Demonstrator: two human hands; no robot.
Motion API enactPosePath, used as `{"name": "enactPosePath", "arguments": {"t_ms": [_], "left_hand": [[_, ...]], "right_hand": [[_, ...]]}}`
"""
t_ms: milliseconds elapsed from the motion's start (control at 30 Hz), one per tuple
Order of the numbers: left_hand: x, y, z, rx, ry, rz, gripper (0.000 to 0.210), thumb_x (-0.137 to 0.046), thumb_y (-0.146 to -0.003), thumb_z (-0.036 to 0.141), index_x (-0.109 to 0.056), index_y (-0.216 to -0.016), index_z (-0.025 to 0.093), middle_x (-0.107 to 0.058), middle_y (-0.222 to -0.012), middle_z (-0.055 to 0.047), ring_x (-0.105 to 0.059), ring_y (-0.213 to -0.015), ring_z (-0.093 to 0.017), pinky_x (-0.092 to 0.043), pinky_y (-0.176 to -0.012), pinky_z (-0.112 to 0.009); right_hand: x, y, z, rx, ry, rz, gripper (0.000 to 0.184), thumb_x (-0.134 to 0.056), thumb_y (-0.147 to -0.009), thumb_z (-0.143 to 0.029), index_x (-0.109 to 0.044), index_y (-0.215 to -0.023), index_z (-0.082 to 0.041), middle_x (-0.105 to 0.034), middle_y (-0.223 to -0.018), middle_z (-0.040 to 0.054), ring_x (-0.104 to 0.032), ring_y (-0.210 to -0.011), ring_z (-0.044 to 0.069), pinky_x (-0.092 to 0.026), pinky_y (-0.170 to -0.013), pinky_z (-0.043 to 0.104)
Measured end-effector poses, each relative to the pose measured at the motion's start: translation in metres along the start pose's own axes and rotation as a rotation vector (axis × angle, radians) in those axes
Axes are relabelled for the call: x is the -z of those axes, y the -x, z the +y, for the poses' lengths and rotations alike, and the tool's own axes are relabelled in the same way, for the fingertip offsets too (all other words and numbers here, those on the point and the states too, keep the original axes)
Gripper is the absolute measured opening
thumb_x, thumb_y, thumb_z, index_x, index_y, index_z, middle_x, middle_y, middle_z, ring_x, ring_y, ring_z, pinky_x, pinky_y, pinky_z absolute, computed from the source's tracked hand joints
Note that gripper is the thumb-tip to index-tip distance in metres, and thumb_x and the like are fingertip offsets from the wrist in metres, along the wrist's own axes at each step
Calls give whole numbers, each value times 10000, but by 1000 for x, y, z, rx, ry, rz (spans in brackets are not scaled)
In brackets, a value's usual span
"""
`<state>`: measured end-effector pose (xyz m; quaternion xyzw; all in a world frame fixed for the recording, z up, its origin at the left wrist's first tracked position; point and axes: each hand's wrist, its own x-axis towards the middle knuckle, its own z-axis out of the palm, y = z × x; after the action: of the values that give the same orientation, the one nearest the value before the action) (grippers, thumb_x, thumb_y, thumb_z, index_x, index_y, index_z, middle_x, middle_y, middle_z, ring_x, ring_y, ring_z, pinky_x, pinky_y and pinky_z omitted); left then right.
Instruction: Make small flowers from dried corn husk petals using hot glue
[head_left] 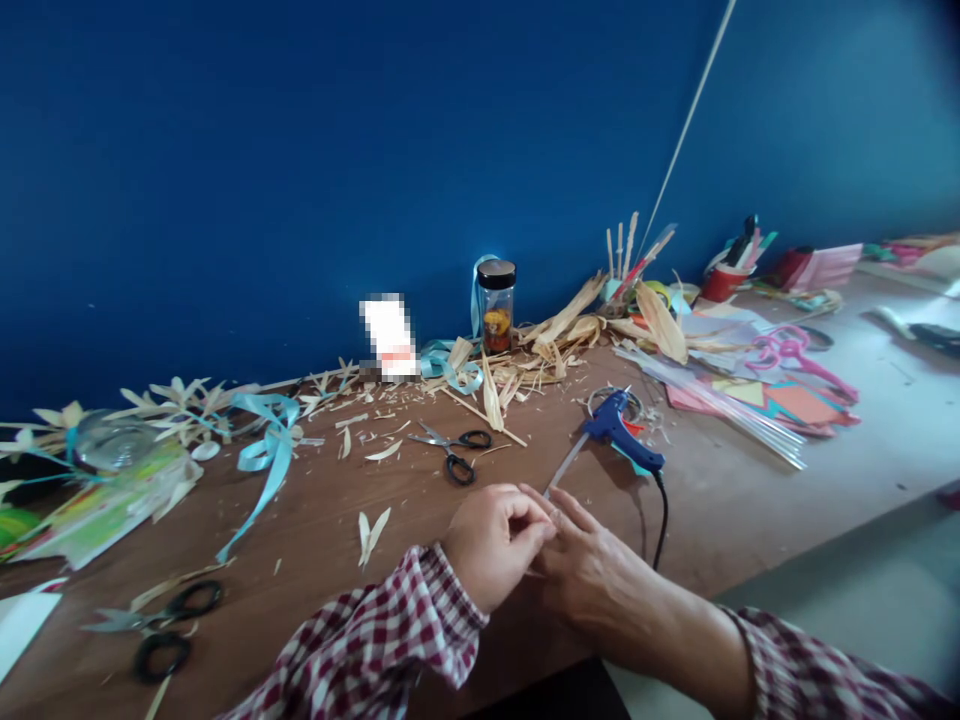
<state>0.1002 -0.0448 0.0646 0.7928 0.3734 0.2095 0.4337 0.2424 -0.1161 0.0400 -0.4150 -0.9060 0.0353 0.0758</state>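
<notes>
My left hand (pixel 495 545) is closed in a pinch, its thumb and forefinger against the fingers of my right hand. Whatever lies in the pinch, if anything, is too small to make out. My right hand (pixel 589 565) has its fingers stretched out side by side, meeting the left fingertips above the brown table (pixel 315 540). Just beyond both hands lies a blue glue gun (pixel 621 432), a pale glue stick (pixel 568 464) protruding from its back. Black-handled scissors (pixel 457 455) lie spread on the table to the left. Nearer the left sleeve rests a small pair of husk petals (pixel 373 537).
A second pair of scissors (pixel 161 625) lies at the front left. Light-blue ribbon (pixel 274 450) trails behind it. Along the wall stand a lidded jar (pixel 496 305) and dried corn husks (pixel 566 325). Clear glue sticks (pixel 750 430) and pink scissors (pixel 802 360) lie at right.
</notes>
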Motion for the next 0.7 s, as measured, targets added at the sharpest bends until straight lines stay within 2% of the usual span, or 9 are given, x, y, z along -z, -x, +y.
{"name": "enactPosePath", "arguments": {"t_ms": [100,167,233,300,367,433,533,600,700], "left_hand": [[9,-7,-9,97,285,98,147,-592,-752,255,-673,-675,160,-645,-630,-16,-568,-596,-127,-424,-574,-232],[18,-14,-19,182,492,220,120,-639,-717,254,-672,-672,148,-632,-600,-4,-560,-582,-108,-437,-594,-220],[28,-20,-30,341,808,340,102,-658,-699,229,-657,-653,138,-604,-553,14,-514,-474,-69,-421,-493,-186],[35,-24,-37,480,1030,458,61,-638,-720,164,-656,-669,134,-605,-559,12,-519,-461,-52,-433,-477,-164],[38,-25,-40,552,1154,503,97,-586,-761,104,-663,-708,129,-631,-611,-8,-552,-495,-49,-464,-506,-160],[38,-22,-38,574,1215,467,149,-531,-799,77,-668,-755,119,-661,-688,-38,-585,-546,-59,-493,-544,-173],[33,-16,-30,589,1262,366,186,-482,-839,100,-667,-819,108,-685,-800,-82,-627,-652,-90,-518,-620,-205],[27,-12,-24,600,1279,308,201,-465,-859,146,-663,-853,110,-689,-868,-99,-640,-726,-112,-521,-676,-231],[18,-5,-15,593,1307,217,227,-453,-870,207,-661,-885,117,-690,-929,-110,-644,-803,-140,-511,-741,-270]], "right_hand": [[8,4,1,-21,-33,13,254,-521,-835,-323,-605,-1069,-267,-563,-1208,22,-190,-1311,315,-173,-1033,558],[14,7,2,-17,-40,6,330,-508,-839,-331,-544,-1162,-278,-500,-1291,8,-181,-1314,319,-226,-1015,549],[18,12,4,-9,-49,9,357,-497,-841,-329,-516,-1195,-281,-485,-1307,7,-208,-1308,310,-270,-1001,529],[20,17,7,-24,-78,32,337,-489,-846,-322,-528,-1177,-275,-525,-1265,21,-328,-1259,275,-334,-978,468],[21,23,12,-77,-112,125,244,-472,-855,-270,-590,-1068,-249,-605,-1144,39,-506,-1105,219,-420,-906,375],[24,28,19,-214,-138,295,175,-472,-851,-217,-610,-959,-218,-658,-978,52,-600,-903,176,-476,-792,307],[32,29,26,-495,-180,540,148,-505,-832,-211,-574,-962,-202,-645,-867,54,-607,-780,165,-493,-694,279],[38,23,27,-572,-206,587,195,-509,-832,-234,-563,-1017,-204,-623,-915,61,-597,-805,172,-492,-710,287],[39,7,24,-540,-182,535,239,-502,-837,-257,-578,-1059,-210,-592,-980,72,-570,-875,192,-470,-779,320]]}}
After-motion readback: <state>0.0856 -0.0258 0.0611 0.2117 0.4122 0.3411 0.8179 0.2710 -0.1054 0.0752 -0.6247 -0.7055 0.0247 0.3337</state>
